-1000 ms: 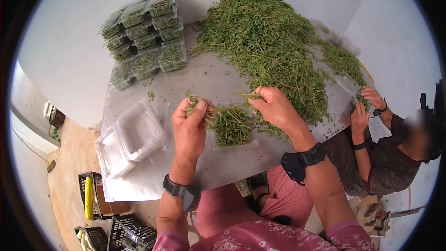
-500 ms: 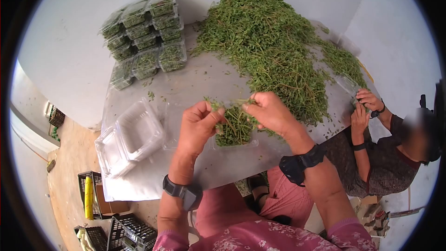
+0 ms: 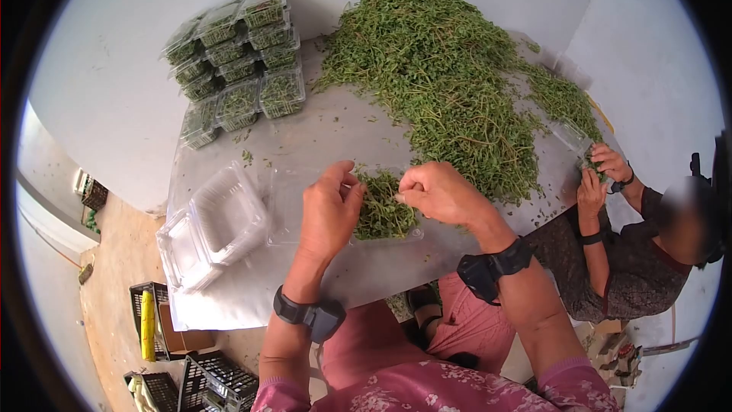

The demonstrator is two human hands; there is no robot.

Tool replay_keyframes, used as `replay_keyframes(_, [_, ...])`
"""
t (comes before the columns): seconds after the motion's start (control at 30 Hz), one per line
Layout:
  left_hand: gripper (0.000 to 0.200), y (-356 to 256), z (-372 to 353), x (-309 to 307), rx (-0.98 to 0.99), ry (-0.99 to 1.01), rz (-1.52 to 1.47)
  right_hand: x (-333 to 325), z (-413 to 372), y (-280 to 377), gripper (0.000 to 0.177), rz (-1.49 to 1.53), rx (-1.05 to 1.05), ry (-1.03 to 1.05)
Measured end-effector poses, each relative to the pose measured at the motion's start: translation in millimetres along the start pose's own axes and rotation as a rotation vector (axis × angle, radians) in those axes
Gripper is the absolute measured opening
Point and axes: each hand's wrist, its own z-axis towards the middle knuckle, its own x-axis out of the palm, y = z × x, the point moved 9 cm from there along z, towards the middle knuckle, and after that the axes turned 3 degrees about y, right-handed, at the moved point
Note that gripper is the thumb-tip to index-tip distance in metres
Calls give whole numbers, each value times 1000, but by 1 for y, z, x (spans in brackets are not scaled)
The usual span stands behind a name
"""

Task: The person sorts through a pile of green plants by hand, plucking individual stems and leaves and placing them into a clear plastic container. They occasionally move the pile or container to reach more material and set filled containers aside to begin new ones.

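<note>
In front of me on the table, an open clear plastic clamshell box (image 3: 417, 235) has its base filled with leafy green sprigs (image 3: 383, 210). My left hand (image 3: 329, 210) is at the left side of the filled base, thumb and index finger slightly apart at the greens, with nothing visible between them. At the right side, my right hand (image 3: 438, 194) pinches thumb and forefinger together over the greens; whatever lies between the tips is too small to make out. The box's clear lid (image 3: 284, 214) lies folded out to the left, partly behind my left hand.
A large heap of green sprigs (image 3: 435, 53) covers the back right of the table (image 3: 343, 126). Filled clamshell boxes (image 3: 240, 61) are stacked at back left; empty ones (image 3: 221, 214) lie nested at front left. A co-worker (image 3: 633, 252) handles a box at right. Crates (image 3: 213, 381) stand on the floor.
Both hands have come down closer to the filled box. The sprigs that showed between the fingers are no longer visible there, and the left fingers have loosened.
</note>
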Motion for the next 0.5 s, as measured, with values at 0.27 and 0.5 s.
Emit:
replay_keyframes(0.27, [18,-12,-2,14,136,140,90,12,-1,18,8,39,-162,-80])
replay_keyframes(0.5, [13,-13,-5,21,162,238,96,0,-2,24,8,-78,-277,-260])
